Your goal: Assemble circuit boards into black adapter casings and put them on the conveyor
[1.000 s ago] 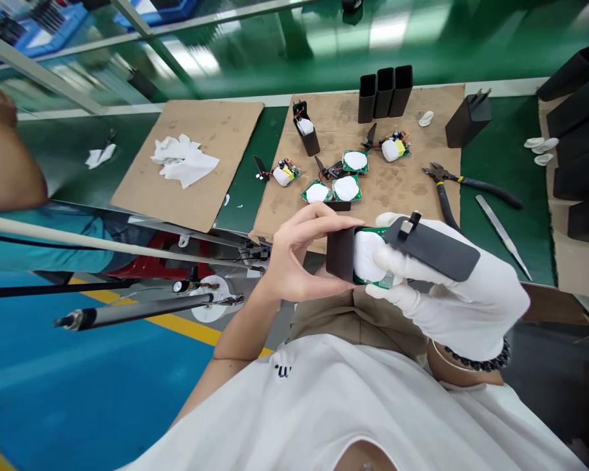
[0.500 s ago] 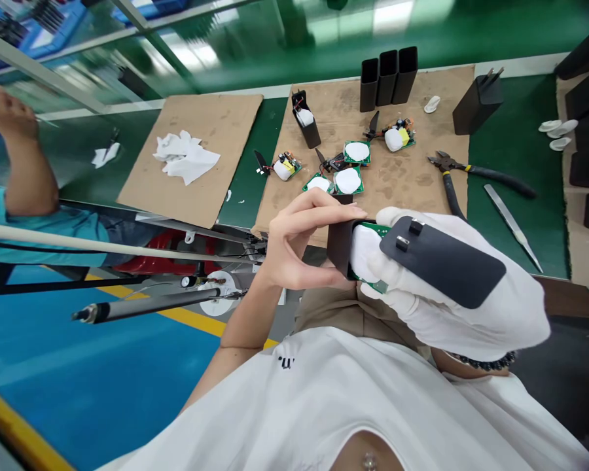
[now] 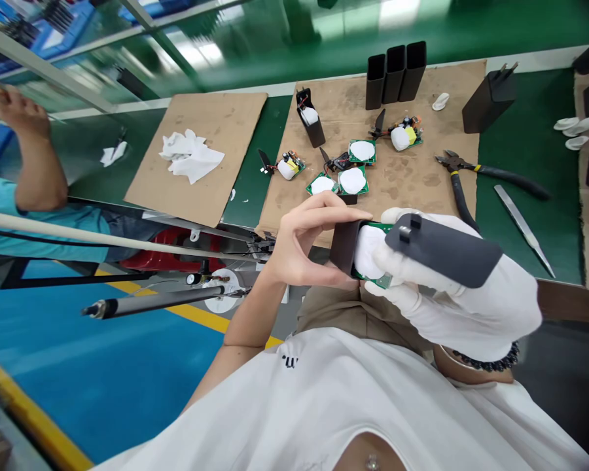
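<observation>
My bare left hand point(image 3: 304, 245) grips a black plastic charger case point(image 3: 344, 247) between thumb and fingers. In my white-gloved right hand point(image 3: 461, 288) is a green circuit board point(image 3: 383, 281) with a white pad point(image 3: 370, 252) on it. The board's near end sits at the mouth of the case, partly inside. A black end cover point(image 3: 444, 248) with two metal prongs lies across the gloved fingers, attached to the board side; its wires are hidden. Beyond my hands, several more boards with white pads, such as one circuit board point(image 3: 352, 180), rest on the cardboard point(image 3: 392, 176).
Black-handled cutting pliers point(image 3: 464, 163) and metal tweezers point(image 3: 524, 229) lie to the right. Three upright black cases point(image 3: 395, 75), a partly filled case point(image 3: 311, 121) and a closed charger point(image 3: 489, 101) stand farther back. A crumpled white cloth point(image 3: 191, 156) lies left. Another person's arm point(image 3: 36, 144) is at far left.
The view has shifted slightly, so the bench appears a little farther right. The end cover has tilted a little in my right hand. Both hands keep their holds.
</observation>
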Demonstrator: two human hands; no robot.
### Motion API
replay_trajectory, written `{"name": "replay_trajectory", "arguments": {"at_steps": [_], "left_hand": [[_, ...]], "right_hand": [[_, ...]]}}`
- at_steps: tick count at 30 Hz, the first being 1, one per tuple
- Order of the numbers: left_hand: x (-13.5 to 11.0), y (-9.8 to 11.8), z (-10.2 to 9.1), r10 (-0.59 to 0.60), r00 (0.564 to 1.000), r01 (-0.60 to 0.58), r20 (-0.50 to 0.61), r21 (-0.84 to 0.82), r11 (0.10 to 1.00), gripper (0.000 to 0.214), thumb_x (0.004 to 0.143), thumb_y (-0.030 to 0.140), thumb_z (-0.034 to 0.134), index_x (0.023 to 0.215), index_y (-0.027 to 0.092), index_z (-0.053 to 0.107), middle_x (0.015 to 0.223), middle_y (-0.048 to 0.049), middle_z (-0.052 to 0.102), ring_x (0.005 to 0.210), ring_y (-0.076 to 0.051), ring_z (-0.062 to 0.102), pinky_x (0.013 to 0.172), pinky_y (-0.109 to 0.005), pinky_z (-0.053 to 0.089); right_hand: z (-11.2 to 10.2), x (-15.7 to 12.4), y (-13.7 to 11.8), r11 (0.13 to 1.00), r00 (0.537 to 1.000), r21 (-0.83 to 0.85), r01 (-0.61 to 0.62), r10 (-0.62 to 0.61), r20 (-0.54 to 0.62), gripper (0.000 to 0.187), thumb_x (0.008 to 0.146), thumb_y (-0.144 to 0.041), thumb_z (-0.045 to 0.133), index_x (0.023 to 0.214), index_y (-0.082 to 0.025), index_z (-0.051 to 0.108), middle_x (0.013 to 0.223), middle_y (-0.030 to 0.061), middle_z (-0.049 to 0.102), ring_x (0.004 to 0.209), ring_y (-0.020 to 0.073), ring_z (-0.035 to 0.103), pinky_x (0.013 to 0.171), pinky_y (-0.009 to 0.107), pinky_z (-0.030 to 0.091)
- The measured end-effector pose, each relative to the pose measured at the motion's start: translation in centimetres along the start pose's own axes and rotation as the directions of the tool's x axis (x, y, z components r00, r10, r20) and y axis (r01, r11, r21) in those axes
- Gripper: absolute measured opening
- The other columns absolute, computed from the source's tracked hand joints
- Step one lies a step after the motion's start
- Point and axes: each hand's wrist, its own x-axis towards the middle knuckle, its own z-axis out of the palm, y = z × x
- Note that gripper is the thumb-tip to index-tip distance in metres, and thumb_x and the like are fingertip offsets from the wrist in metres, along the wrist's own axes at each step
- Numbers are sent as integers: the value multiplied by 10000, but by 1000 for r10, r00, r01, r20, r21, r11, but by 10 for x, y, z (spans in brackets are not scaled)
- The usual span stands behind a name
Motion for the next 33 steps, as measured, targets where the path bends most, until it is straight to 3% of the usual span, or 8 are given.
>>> {"name": "replay_trajectory", "arguments": {"at_steps": [3,8,15,22,28,30,33], "left_hand": [[3,4,-2,-14,1000,14,-7,12,1000,691,610,603,943,1219,320,779,993,-59,639,869,-201,662,727,-324,626],[10,14,-11,34,999,-33,-23,44,998,683,625,508,960,1250,314,765,996,-56,622,880,-197,641,736,-319,611],[23,27,-22,67,998,-68,19,61,996,653,630,468,952,1239,316,772,985,-61,628,902,-209,628,685,-304,554],[27,30,-22,37,998,-41,52,84,996,683,606,592,929,1209,307,784,962,-72,646,888,-239,619,677,-353,519],[25,36,-15,54,998,-58,43,105,993,675,620,622,912,1199,302,780,948,-71,671,871,-244,615,691,-380,516],[24,38,-13,56,997,-60,45,117,991,663,640,607,904,1211,297,772,964,-73,678,880,-246,623,699,-385,527],[24,40,-12,109,993,-114,50,116,987,611,692,559,883,1229,303,746,1026,-74,697,950,-262,668,768,-405,571]], "right_hand": [[4,4,-2,995,994,-41,86,-88,-65,330,825,-97,767,1093,-289,757,1177,51,796,1103,204,771,973,304,655],[17,13,-4,965,989,261,30,9,-146,396,793,-113,826,1138,-295,757,1121,43,804,1151,266,763,970,403,668],[25,17,-11,946,970,324,29,51,-238,438,790,-87,822,1157,-322,778,1156,42,796,1128,278,772,920,412,689],[23,11,-17,919,949,392,-43,160,-273,412,804,-114,831,1163,-310,785,1146,65,794,1113,300,771,946,486,680],[18,5,-19,902,935,427,-59,200,-294,363,830,-189,831,1171,-305,788,1141,55,798,1118,299,771,963,463,673],[17,1,-18,909,942,415,-41,173,-287,404,807,-195,849,1190,-306,786,1175,50,793,1162,311,754,1007,469,653],[15,-2,-14,929,953,363,77,38,-300,454,779,-142,844,1213,-257,777,1238,59,780,1213,303,734,1077,426,622]]}}
